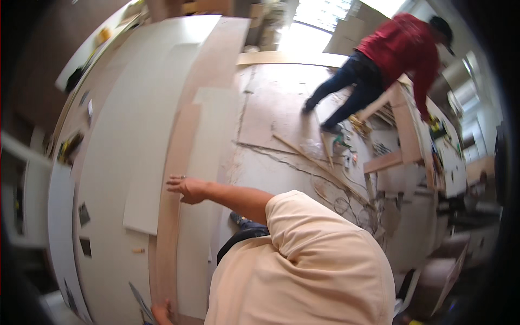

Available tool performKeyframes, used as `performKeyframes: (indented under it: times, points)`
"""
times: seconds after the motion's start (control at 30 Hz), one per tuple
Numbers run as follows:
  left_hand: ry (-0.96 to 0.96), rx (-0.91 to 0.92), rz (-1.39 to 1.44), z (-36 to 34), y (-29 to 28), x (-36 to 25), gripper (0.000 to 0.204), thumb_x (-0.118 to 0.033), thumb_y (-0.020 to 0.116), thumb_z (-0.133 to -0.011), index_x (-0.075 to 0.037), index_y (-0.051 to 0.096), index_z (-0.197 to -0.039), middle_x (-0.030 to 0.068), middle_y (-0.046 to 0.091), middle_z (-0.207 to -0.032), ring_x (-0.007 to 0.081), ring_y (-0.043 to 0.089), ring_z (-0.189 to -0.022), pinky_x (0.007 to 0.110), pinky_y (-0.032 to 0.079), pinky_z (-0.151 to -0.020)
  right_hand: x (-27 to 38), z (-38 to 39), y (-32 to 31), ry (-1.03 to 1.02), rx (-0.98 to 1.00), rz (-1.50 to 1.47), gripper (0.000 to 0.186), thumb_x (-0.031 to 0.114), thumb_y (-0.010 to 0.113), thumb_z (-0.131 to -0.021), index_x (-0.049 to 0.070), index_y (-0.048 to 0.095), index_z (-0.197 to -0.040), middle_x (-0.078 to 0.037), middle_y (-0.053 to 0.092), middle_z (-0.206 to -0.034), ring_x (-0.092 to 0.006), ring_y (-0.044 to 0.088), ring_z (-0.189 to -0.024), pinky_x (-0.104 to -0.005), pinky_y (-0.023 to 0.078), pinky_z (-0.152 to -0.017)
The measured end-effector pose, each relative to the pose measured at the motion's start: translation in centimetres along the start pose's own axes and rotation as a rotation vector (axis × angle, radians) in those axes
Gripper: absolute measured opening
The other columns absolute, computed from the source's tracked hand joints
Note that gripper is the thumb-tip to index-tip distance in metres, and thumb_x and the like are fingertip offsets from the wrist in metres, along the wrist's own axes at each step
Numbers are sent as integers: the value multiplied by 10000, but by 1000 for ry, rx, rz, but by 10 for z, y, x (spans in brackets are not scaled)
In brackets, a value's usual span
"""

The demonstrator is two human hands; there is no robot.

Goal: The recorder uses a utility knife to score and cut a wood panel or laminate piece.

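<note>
A long reddish-brown wooden strip (174,227) lies over pale boards on the workbench. My right hand (187,188) reaches across it, fingers stretched and spread, at the strip's upper surface; no object shows in the hand. Down at the lower edge, my left hand (161,314) is partly cut off, close to the strip's lower end. Beside it is a narrow grey blade (140,298), perhaps a saw; whether the hand grips it or the strip is unclear. A white panel (143,208) lies left of the strip, and a pale board (197,233) lies to its right.
A yellow-and-black power tool (69,147) and dark square pieces (84,214) lie along the bench's left side. A person in a red top (398,51) bends over another workbench (452,162). Wooden strips (319,168), cords and scraps litter the floor. A wooden frame (398,135) stands nearby.
</note>
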State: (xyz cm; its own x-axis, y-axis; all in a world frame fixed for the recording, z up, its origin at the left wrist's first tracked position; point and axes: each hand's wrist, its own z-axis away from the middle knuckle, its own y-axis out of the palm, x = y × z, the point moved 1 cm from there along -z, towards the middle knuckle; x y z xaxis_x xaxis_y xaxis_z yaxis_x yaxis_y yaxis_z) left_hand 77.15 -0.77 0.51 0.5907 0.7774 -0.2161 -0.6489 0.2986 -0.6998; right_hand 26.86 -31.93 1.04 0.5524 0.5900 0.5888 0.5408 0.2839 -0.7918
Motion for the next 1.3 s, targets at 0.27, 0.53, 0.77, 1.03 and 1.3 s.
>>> performKeyframes:
  times: [0.27,0.53,0.77,1.03,1.3]
  points:
    - [123,112,114,29,-10,-2,407,-277,656,-899,64,674,-1121,175,705,-799,306,642,-659,414,514,-634,-30,312,-15,735,-166,51,196,214,605,-881,65,700,-967,-200,678,-918,-385,640,-889,-474,511,-784]
    - [492,-87,-271,-9,25,-73,407,-307,658,-899,70,684,-1052,180,696,-764,313,628,-631,410,505,-617,175,501,-34,1257,-50,-728,283,374,694,-882,102,744,-938,-27,629,-729,-160,546,-643,-339,450,-554]
    - [1225,-194,-677,-21,55,-126,419,-333,660,-900,75,692,-992,185,689,-733,319,615,-606,406,497,-601,244,534,-23,1136,-72,-1102,245,327,729,-872,84,716,-896,18,549,-677,-91,432,-567,-279,333,-479]
    - [1062,76,-565,149,167,-224,457,-417,665,-894,36,700,-936,224,691,-783,330,650,-690,450,501,-657,240,596,-40,1227,-344,-909,139,216,709,-815,79,704,-827,-8,586,-699,-116,513,-606,-292,430,-530]
    - [1332,282,-541,248,257,-298,416,-381,686,-872,17,697,-995,244,704,-934,416,671,-883,469,508,-796,227,665,-74,1184,-489,-912,174,197,711,-813,53,687,-910,-24,636,-751,-149,576,-656,-311,498,-591]
